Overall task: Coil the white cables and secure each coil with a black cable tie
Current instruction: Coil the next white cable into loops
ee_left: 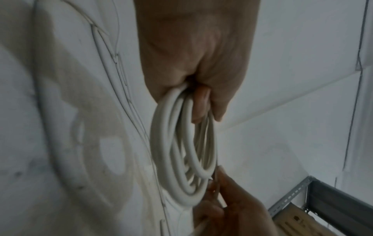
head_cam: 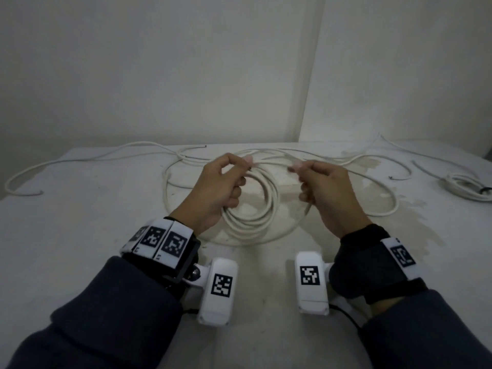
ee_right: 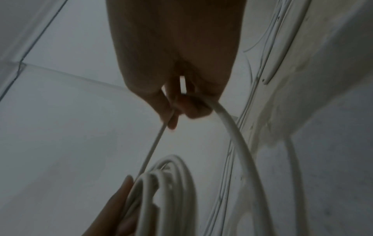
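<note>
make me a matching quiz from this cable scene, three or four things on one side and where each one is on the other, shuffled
Things:
1. coil
2. left hand
3. right hand
4. tied bundle

Places or states:
A. far right on the table
B. pinches the loose strand feeding the coil
C. grips the coil
D. hangs above the table

Pairs: 1-D, 2-C, 3-B, 4-A
</note>
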`<act>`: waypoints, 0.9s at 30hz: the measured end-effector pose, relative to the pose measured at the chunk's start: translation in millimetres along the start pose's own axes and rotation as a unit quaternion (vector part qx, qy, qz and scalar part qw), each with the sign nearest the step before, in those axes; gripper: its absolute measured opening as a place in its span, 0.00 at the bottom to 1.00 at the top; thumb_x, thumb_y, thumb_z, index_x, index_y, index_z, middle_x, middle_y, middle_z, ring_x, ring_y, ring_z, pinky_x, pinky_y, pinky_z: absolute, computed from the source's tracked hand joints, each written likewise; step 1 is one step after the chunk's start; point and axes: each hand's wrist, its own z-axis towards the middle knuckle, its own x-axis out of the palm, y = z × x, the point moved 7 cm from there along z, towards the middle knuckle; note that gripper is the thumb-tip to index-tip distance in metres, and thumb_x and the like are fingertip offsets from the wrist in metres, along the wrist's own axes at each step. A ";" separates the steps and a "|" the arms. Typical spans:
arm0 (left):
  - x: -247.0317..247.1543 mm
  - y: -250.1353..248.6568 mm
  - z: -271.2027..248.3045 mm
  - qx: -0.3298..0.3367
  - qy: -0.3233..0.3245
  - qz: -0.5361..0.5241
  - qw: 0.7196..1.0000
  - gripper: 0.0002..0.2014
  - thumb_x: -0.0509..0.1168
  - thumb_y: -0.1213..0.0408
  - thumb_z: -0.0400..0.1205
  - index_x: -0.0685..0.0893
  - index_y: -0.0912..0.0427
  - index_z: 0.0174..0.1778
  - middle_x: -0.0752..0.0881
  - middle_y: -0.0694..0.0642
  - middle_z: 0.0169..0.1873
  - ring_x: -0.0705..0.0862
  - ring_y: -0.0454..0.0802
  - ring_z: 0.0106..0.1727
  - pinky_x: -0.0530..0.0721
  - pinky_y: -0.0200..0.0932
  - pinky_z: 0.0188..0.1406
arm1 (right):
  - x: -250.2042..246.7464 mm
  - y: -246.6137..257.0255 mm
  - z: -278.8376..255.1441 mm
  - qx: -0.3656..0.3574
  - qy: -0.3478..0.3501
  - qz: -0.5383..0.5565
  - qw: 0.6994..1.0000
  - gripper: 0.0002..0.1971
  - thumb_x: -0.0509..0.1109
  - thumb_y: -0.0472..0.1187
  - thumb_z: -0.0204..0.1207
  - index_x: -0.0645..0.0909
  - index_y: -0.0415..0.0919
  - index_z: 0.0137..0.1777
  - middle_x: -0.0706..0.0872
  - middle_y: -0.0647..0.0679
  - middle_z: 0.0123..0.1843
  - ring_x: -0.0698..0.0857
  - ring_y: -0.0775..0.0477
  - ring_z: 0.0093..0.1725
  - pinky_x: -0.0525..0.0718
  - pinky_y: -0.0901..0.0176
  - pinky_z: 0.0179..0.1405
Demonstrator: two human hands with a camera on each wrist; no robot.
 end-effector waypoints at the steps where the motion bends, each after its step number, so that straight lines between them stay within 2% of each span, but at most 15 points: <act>1: -5.4 -1.5 1.6 0.005 -0.027 -0.030 0.999 0.13 0.64 0.58 0.84 0.75 0.57 0.35 0.69 0.46 0.18 0.59 0.39 0.15 0.58 0.29 0.11 | 6.1 -2.4 -2.3 0.025 0.039 0.001 0.999 0.07 0.71 0.34 0.78 0.88 0.34 0.41 0.80 0.47 0.31 0.77 0.54 0.29 0.84 0.64 0.29; 2: -9.5 -2.5 2.4 0.010 -0.050 -0.052 0.997 0.13 0.64 0.57 0.84 0.75 0.56 0.34 0.69 0.45 0.17 0.59 0.39 0.15 0.58 0.29 0.11 | 11.8 -4.8 -5.2 0.047 0.068 0.003 0.997 0.07 0.71 0.34 0.77 0.88 0.31 0.42 0.82 0.42 0.34 0.81 0.51 0.33 0.88 0.60 0.35; 4: -12.8 -2.0 2.8 0.019 -0.083 -0.060 0.995 0.12 0.65 0.56 0.84 0.75 0.55 0.36 0.69 0.44 0.17 0.59 0.39 0.15 0.58 0.29 0.11 | 19.5 -9.1 -9.2 0.076 0.101 -0.001 0.992 0.08 0.71 0.33 0.77 0.88 0.27 0.45 0.87 0.35 0.40 0.86 0.45 0.39 0.90 0.55 0.42; 7: -15.0 1.2 0.1 0.027 -0.120 -0.042 0.991 0.12 0.65 0.54 0.83 0.76 0.57 0.38 0.69 0.49 0.22 0.60 0.41 0.17 0.60 0.31 0.13 | 26.6 -10.2 -12.6 0.090 0.124 -0.003 0.988 0.09 0.69 0.33 0.79 0.88 0.28 0.44 0.91 0.38 0.42 0.90 0.45 0.41 0.88 0.60 0.39; 10: -17.3 2.1 -0.6 0.032 -0.142 -0.017 0.989 0.13 0.65 0.53 0.83 0.76 0.57 0.39 0.70 0.52 0.26 0.62 0.41 0.16 0.62 0.31 0.14 | 29.1 -5.9 -13.1 0.071 0.129 -0.019 0.989 0.15 0.70 0.40 0.80 0.88 0.26 0.42 0.92 0.35 0.42 0.91 0.45 0.42 0.89 0.58 0.40; 13: -14.1 2.5 -2.8 0.040 -0.147 0.002 0.988 0.13 0.65 0.52 0.83 0.76 0.57 0.39 0.70 0.53 0.27 0.64 0.41 0.16 0.63 0.31 0.14 | 29.3 -0.3 -14.1 0.025 0.130 -0.071 0.989 0.19 0.79 0.45 0.70 0.87 0.23 0.39 0.89 0.29 0.40 0.91 0.43 0.41 0.90 0.55 0.41; 15: -9.0 4.0 -6.0 0.046 -0.147 0.004 0.988 0.13 0.65 0.52 0.83 0.76 0.58 0.40 0.71 0.53 0.27 0.65 0.42 0.18 0.63 0.31 0.14 | 27.5 -2.2 -13.4 0.019 0.134 -0.109 0.985 0.20 0.83 0.43 0.63 0.83 0.23 0.36 0.89 0.31 0.36 0.91 0.42 0.39 0.91 0.51 0.42; 18: -1.7 4.2 -9.5 0.061 -0.147 0.019 0.987 0.14 0.66 0.52 0.82 0.75 0.58 0.37 0.70 0.53 0.26 0.63 0.43 0.18 0.61 0.32 0.14 | 24.8 -10.6 -11.5 0.039 0.148 -0.184 0.971 0.17 0.84 0.39 0.63 0.77 0.33 0.32 0.84 0.44 0.25 0.89 0.46 0.32 0.91 0.48 0.42; 20: 1.9 3.2 -9.6 0.059 -0.134 0.020 0.989 0.15 0.66 0.52 0.82 0.74 0.56 0.34 0.69 0.52 0.25 0.62 0.42 0.17 0.60 0.32 0.14 | 26.1 -15.9 -12.9 0.074 0.168 -0.164 0.969 0.14 0.81 0.35 0.68 0.76 0.36 0.39 0.86 0.47 0.27 0.88 0.47 0.33 0.91 0.49 0.43; 23: 5.0 4.9 -8.4 0.032 -0.110 0.022 0.993 0.16 0.66 0.52 0.82 0.74 0.54 0.32 0.68 0.51 0.24 0.62 0.41 0.17 0.61 0.32 0.13 | 34.4 -16.6 -19.0 0.112 0.223 -0.127 0.960 0.12 0.72 0.31 0.76 0.76 0.40 0.56 0.91 0.40 0.46 0.88 0.45 0.42 0.90 0.52 0.42; 25: 9.4 9.0 -8.9 0.007 -0.093 0.022 0.995 0.16 0.67 0.52 0.82 0.73 0.54 0.31 0.67 0.51 0.23 0.61 0.42 0.17 0.60 0.32 0.13 | 41.3 -14.0 -23.2 0.107 0.257 -0.159 0.947 0.10 0.63 0.30 0.78 0.78 0.41 0.57 0.92 0.41 0.46 0.89 0.46 0.42 0.88 0.53 0.42; 27: 12.7 13.0 -9.1 -0.016 -0.086 0.004 0.996 0.17 0.66 0.53 0.82 0.72 0.54 0.31 0.66 0.49 0.21 0.61 0.42 0.16 0.59 0.32 0.13 | 47.9 -13.1 -25.0 0.103 0.268 -0.134 0.949 0.10 0.58 0.27 0.78 0.78 0.39 0.50 0.91 0.42 0.39 0.87 0.46 0.38 0.82 0.52 0.40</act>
